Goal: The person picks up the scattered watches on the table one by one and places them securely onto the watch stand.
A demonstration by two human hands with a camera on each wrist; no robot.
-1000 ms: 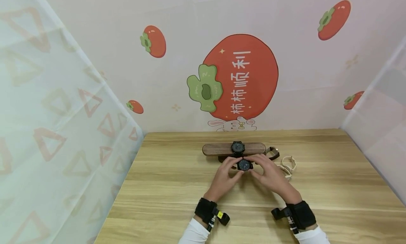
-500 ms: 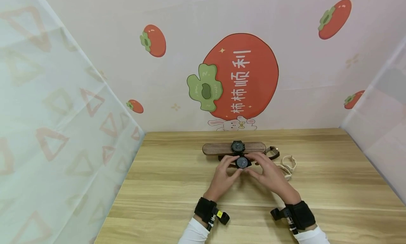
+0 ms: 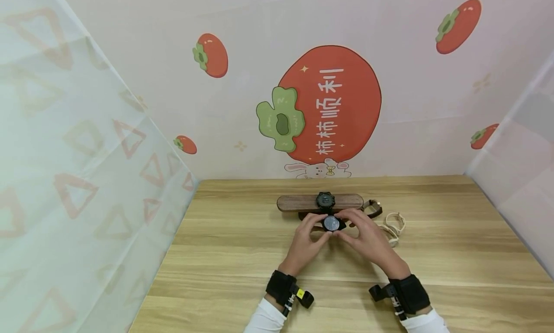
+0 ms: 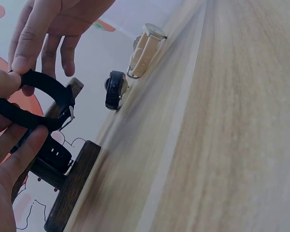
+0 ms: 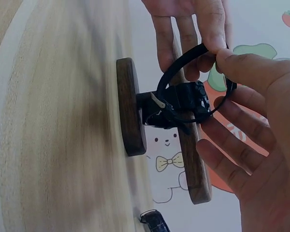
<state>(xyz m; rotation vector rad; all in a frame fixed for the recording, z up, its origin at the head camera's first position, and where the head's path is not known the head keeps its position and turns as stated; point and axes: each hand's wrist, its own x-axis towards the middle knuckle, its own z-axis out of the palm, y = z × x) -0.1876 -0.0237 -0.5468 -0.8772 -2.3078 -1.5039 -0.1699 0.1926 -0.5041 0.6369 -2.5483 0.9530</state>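
Observation:
Both hands hold a black wristwatch (image 3: 331, 223), its face turned up toward the head camera. The left hand (image 3: 303, 244) pinches the left side between thumb and fingers; the right hand (image 3: 370, 239) pinches the right side. Its black strap (image 4: 50, 87) is buckled into a loop that hangs below the face, in front of a wooden watch stand (image 3: 298, 203). On the stand's bar sits a second black watch (image 3: 325, 200). In the right wrist view the strap loop (image 5: 179, 63) overlaps the stand's post and the second watch's band.
Right of the stand, a dark-strapped watch (image 3: 373, 209) lies on the wooden table (image 3: 216, 256). Cream-strapped watches (image 3: 395, 222) lie just beyond it, close to the right hand. A printed cloth wall (image 3: 233, 107) rises behind the table's back edge.
The held watch has shifted slightly left and toward the stand, and its face has tilted and looks paler. Both hands have kept their grip.

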